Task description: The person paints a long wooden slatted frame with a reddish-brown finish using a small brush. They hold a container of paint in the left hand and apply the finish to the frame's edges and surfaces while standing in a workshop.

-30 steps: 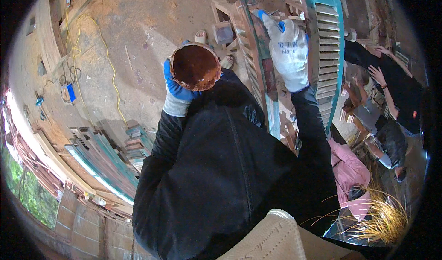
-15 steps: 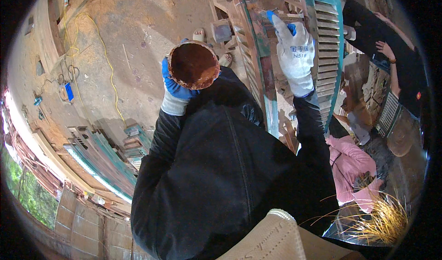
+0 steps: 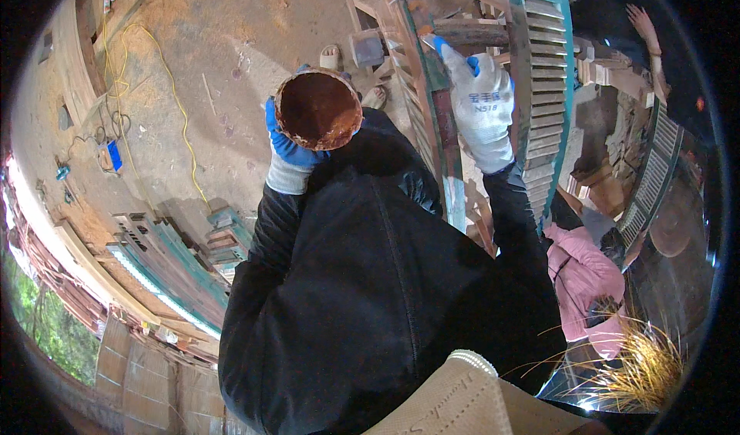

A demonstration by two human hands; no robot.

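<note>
The left hand (image 3: 291, 156), in a blue-and-grey glove, grips a round bowl (image 3: 317, 110) from below, tilted so its inside shows: rusty reddish-brown, blotchy, with a pale worn rim. The right hand (image 3: 482, 107), in a white glove with blue fingertips, is closed around a small tool at a narrow teal-edged wooden frame (image 3: 432, 119). Just right of that hand stands a teal louvred shutter (image 3: 546, 88). Sandalled feet (image 3: 331, 56) show beyond the bowl.

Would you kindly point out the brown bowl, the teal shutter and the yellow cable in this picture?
Brown bowl (image 3: 317, 110): head view, on its rust-brown inside.
Teal shutter (image 3: 543, 88): head view, on the slats in its middle.
Yellow cable (image 3: 179, 111): head view, on the stretch lying across the dirt floor.
</note>
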